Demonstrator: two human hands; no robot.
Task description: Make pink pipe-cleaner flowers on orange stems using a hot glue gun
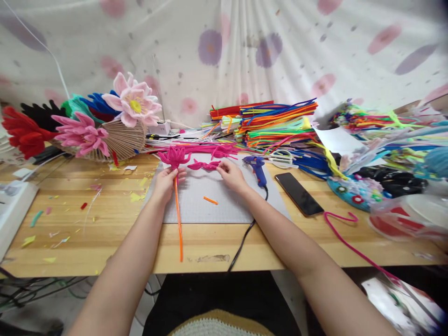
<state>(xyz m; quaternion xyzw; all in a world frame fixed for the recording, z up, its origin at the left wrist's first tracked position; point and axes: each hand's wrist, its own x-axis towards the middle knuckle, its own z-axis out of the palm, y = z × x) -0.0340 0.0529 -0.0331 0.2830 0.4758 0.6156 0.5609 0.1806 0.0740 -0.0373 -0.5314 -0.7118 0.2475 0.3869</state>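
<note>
Pink flower (174, 157) between fan (122, 138) and glue gun (256, 167).

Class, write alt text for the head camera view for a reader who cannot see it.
A person's left hand holds a pink pipe-cleaner flower on an orange stem while the right hand touches loose pink petals on a grey mat. A blue glue gun and phone lie to the right.

Work mat (210, 212) mid-table — glue gun (257, 168) at its right edge, phone (298, 193) further right, pipe-cleaner stack (276, 123) behind, fan (122, 140) behind-left.
</note>
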